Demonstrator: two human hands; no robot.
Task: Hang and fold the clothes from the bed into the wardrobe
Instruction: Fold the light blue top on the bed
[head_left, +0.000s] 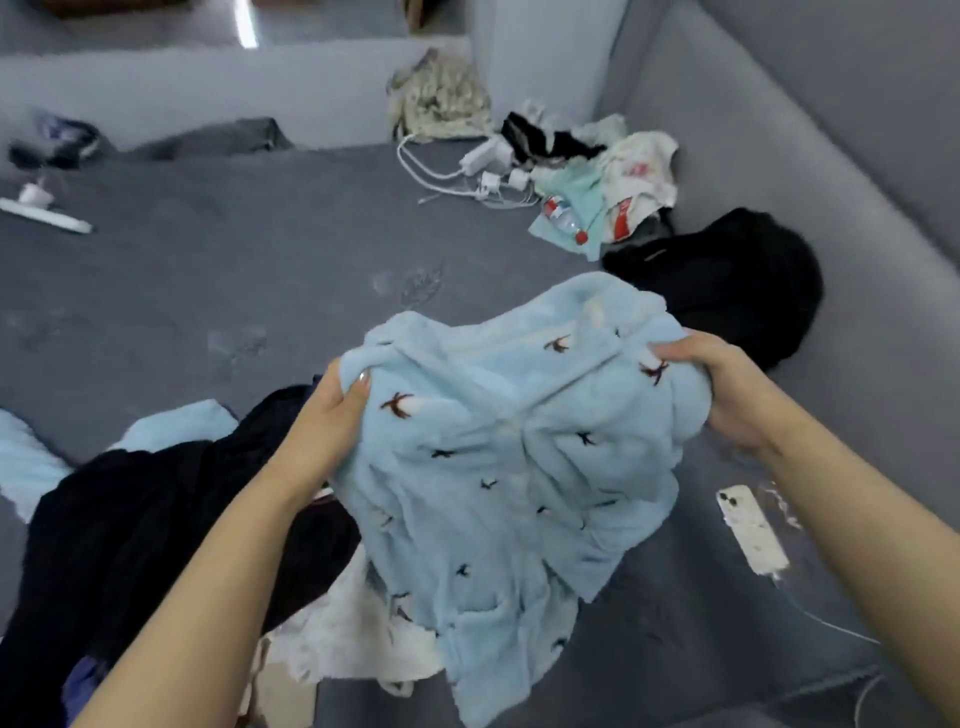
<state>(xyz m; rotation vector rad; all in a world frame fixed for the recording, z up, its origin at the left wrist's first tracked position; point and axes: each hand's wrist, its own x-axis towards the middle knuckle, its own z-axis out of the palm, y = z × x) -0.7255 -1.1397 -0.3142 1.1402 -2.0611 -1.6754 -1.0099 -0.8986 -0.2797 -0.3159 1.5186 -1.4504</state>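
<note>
The fleece garment (509, 457) hangs over the bed (208, 270), between the left hand (332, 410) and right hand (727, 384). A pile of dark clothes (130, 530) lies left of it, a phone (750, 527) right, chargers (493, 166) and a bottle (563, 218) behind.

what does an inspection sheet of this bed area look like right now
surface: grey bed, rumpled
job's things: light blue fleece garment lifted; dark clothes and white cloth beneath
clutter: phone, bottle, black garment, clothes pile
grip: left hand and right hand each clutch the fleece
cables: white chargers and cords
surroundings: grey padded bed frame
</note>
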